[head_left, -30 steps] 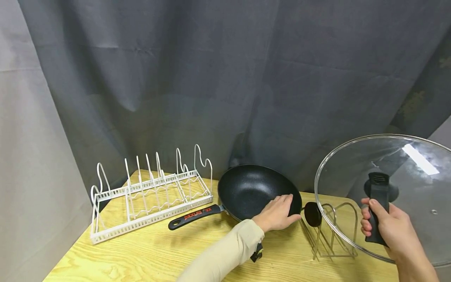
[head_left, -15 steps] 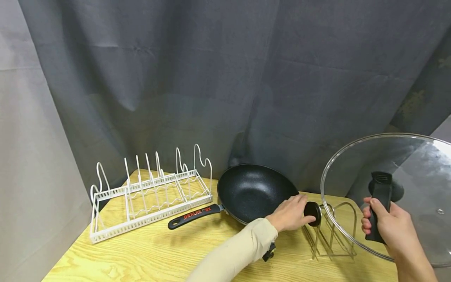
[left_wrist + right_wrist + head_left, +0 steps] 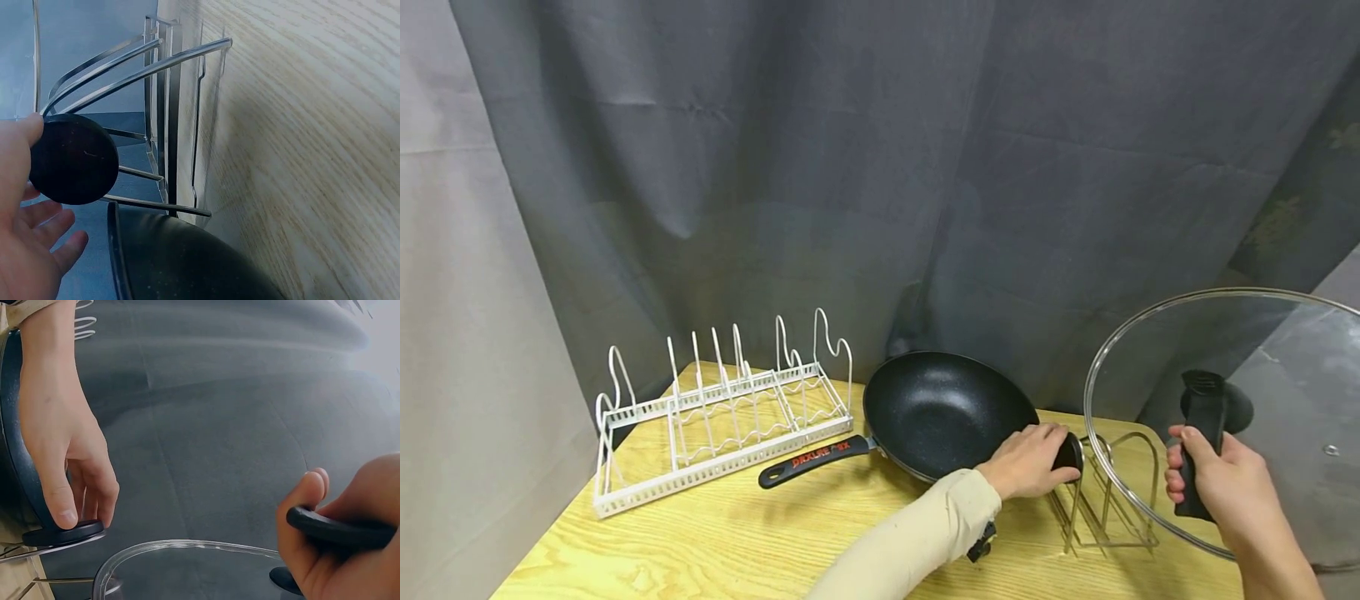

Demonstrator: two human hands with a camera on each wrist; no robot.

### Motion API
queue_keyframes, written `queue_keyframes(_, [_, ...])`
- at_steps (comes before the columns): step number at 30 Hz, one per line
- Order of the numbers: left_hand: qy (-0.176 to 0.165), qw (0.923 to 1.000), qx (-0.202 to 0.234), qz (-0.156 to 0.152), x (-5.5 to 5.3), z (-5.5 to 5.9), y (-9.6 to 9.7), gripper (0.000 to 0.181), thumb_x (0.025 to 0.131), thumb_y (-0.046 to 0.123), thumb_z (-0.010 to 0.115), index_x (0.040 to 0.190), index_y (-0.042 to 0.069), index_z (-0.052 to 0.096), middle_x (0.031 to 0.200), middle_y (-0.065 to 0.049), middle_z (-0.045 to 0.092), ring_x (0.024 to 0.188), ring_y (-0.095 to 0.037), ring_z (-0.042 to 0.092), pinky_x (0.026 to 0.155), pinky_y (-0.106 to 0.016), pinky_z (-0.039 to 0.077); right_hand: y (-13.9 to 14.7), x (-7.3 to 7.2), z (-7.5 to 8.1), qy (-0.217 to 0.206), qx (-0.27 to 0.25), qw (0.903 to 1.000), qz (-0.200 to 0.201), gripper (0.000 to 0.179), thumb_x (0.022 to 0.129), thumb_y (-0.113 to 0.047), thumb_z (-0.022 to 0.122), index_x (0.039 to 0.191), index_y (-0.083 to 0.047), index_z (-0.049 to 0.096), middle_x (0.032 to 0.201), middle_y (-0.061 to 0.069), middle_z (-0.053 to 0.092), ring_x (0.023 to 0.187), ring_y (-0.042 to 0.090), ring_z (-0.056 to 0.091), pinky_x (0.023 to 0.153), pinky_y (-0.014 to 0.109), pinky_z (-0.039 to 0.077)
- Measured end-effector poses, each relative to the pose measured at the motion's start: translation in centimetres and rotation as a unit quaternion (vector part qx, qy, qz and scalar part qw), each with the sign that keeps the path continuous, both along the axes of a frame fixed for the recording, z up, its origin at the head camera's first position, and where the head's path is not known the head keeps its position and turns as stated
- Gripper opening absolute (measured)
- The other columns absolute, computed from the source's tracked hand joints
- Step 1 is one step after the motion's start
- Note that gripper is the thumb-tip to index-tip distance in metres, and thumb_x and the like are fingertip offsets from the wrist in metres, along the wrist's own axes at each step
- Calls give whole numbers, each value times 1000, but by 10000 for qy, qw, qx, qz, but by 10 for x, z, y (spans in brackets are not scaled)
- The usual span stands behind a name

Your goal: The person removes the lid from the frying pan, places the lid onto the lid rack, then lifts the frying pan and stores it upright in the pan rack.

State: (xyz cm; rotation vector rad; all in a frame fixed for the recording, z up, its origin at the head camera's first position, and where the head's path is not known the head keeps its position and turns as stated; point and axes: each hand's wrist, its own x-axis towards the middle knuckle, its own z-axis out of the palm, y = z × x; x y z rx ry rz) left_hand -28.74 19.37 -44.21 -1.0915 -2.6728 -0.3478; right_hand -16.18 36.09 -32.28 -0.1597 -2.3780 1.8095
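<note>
My left hand [image 3: 1026, 462] holds the edge of a black disc [image 3: 74, 159] between thumb and fingers. The disc stands upright against the end of a metal wire rack [image 3: 174, 94], just right of a black wok [image 3: 936, 408]. My right hand [image 3: 1228, 479] grips the black handle [image 3: 1204, 408] of a large glass lid [image 3: 1307, 500], its thumb on the near side. The lid is held raised and tilted over the right side of the table, overlapping the wire rack in the head view. Part of the lid is out of frame at the right.
A white slotted rack [image 3: 722, 465] with upright wire dividers stands at the left of the wooden table [image 3: 722, 546]. The wok's long handle [image 3: 815, 460] points left, towards that rack. A dark grey curtain [image 3: 880, 183] hangs close behind everything.
My left hand has moved right, from over the wok's rim to the black disc, and has taken hold of its edge. My right hand still holds the lid, which has shifted slightly right.
</note>
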Motion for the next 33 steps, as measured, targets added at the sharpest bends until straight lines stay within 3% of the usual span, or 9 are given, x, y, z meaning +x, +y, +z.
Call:
queue_keyframes(10, [-80, 9999, 132, 54, 4, -1, 4, 52, 93, 57, 45, 134, 25, 45, 131, 12, 46, 114, -4, 48, 89, -19, 42, 0, -2, -4, -102, 450, 9989, 8, 47, 101, -40, 34, 115, 5, 35, 70, 3, 51, 50, 16, 51, 45, 36, 48])
queue_keyframes(17, [-62, 9994, 282, 215, 7, -1, 7, 52, 91, 57, 49, 131, 23, 47, 131, 11, 47, 114, -3, 48, 89, -16, 42, -5, -3, -6, -338, 1097, 9933, 105, 56, 102, -42, 24, 122, 9, 31, 73, 4, 51, 52, 15, 51, 48, 36, 50])
queue_keyframes(27, [-132, 9992, 315, 212, 10, -4, 7, 56, 90, 57, 50, 136, 26, 43, 132, 11, 46, 113, -3, 48, 88, -17, 42, -11, -1, -7, -686, 1274, 9894, 153, 55, 102, -43, 23, 120, 8, 32, 75, 4, 51, 55, 16, 53, 52, 36, 51])
queue_keyframes(33, [-99, 9994, 291, 168, 9, -2, 4, 58, 90, 58, 50, 139, 28, 41, 131, 11, 45, 114, -4, 48, 88, -17, 42, -15, -2, -9, -674, 1440, 9870, 234, 56, 103, -42, 24, 121, 10, 33, 75, 5, 51, 55, 15, 53, 51, 36, 51])
